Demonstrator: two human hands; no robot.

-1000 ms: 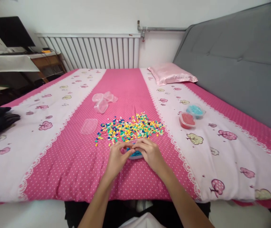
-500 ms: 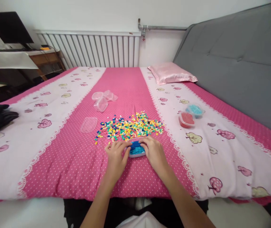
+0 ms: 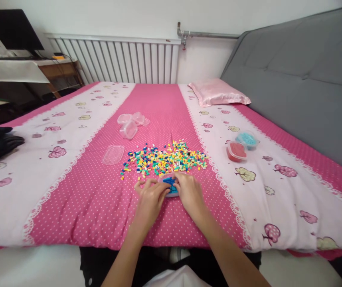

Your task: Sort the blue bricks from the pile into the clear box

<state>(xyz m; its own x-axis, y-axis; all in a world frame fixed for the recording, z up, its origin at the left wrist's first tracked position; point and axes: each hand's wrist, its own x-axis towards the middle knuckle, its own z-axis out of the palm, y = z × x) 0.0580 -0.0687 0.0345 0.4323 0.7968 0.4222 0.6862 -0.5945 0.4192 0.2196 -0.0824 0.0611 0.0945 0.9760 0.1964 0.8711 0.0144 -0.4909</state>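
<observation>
A shallow clear plastic container [image 3: 173, 195] stands on the bedspread in front of me, with small blue toy bricks [image 3: 168, 181] lying in it. Over its left side reaches my left hand [image 3: 150, 196], thumb and index finger closed together at the bricks while the other fingers bend over the rim. From the right comes my right hand [image 3: 189, 193], its fingers curled and its tips pressed together over the bricks. Anything pinched in either hand is too small to make out. Just beyond the container spreads a pile of mixed toy bricks [image 3: 165, 158], yellow, green, blue, white and pink.
A loose clear lid [image 3: 113, 154] lies left of the pile. Several clear containers [image 3: 129, 129] are heaped behind it. To the right stand a container of red pieces [image 3: 236, 151] and one of light blue pieces [image 3: 247, 139]. A pink pillow [image 3: 218, 91] rests at the back.
Both hands have moved inward over the container, and their fingertips are closer together. More of the blue bricks are now covered. The view has shifted slightly.
</observation>
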